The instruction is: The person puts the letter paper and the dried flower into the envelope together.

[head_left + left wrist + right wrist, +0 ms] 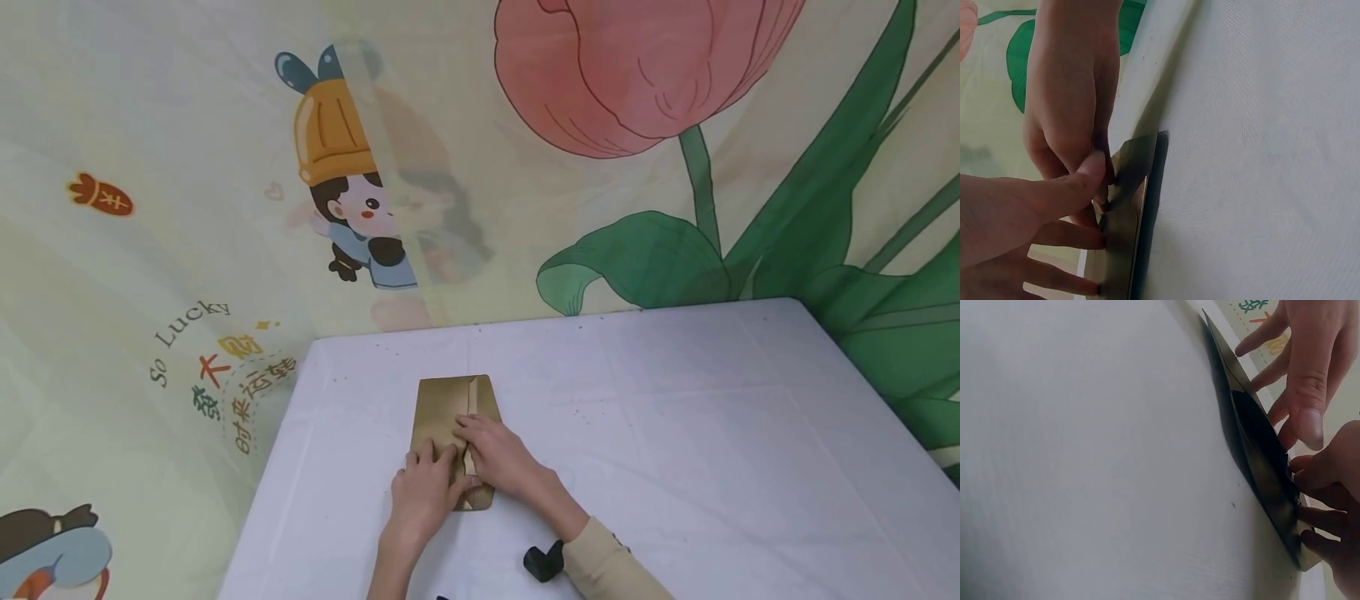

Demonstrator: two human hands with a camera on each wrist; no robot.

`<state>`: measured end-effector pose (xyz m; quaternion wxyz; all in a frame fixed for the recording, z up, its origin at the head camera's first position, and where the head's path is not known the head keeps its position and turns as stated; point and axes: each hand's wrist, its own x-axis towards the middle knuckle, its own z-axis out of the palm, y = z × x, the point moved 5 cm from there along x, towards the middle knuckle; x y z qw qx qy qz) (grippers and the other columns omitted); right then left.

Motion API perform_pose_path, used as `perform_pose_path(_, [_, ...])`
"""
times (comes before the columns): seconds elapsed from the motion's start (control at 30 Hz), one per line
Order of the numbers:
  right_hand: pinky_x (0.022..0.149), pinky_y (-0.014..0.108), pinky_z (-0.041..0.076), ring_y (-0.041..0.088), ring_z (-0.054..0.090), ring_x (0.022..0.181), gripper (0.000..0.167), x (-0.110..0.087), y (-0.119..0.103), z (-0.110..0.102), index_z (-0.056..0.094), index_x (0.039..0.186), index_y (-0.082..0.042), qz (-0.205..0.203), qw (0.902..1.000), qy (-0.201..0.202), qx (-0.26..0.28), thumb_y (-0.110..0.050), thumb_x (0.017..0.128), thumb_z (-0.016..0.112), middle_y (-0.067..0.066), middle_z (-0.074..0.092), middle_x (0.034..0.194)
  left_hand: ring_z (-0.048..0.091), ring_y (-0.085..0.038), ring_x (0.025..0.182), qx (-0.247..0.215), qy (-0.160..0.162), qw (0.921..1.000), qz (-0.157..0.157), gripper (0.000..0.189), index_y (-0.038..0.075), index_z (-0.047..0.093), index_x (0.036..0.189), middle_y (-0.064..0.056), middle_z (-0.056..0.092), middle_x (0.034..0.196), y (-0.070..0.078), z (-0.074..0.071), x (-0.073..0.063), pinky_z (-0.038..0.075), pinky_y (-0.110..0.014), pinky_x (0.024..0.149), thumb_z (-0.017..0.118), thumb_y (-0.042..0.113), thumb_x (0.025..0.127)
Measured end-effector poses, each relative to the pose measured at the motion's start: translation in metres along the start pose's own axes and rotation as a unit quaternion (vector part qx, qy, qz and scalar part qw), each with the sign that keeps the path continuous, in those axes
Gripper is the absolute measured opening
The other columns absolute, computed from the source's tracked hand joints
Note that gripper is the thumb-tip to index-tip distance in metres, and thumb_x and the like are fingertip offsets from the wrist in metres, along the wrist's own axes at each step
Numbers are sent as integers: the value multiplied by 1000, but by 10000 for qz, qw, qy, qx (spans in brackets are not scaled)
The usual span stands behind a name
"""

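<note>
A brown paper envelope (442, 400) lies seam side up on the white-covered table, with a lengthwise seam strip right of its middle. Spread over its lower left part, my left hand (424, 493) rests its fingertips on the paper, thumb pointing toward the seam. My right hand (501, 454) has its fingers bent at the seam and pinches the paper there. Around those fingers the seam edge looks lifted and uneven. From the right wrist, the envelope (1266, 475) shows a dark gap along its near end. In the left wrist view both hands crowd over the envelope (1124, 231).
The white tablecloth (675, 433) spreads wide to the right of the envelope. A small black object (543, 562) sits against the right sleeve (611, 562). Behind the table hangs a printed cloth (465, 167) with a tulip and cartoon figures.
</note>
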<state>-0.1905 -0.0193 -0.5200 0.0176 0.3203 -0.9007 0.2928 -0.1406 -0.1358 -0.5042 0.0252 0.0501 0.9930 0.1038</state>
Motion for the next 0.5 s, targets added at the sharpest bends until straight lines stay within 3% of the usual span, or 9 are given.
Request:
perform_pose_path(0.3, [111,49,46,34,53,140,32,-1,3,2,66,134,-4,88,9999,-90,4,-4,104,55,14,56,151,53,-46,122,-179,235,9993,234,57,-3,65,130,-25,55,141,5,2,3,54,-59,90,75,40,94])
perform_pose_path(0.5, [113,48,44,31,48,144,36,-10,3,-4,64,138,-7,-104,9992,6,391,0,104,52,10,50,157,58,-42,118,-189,433,9985,292,56,-5,65,127,-21,61,133,4,4,-2,57,-55,84,77,37,92])
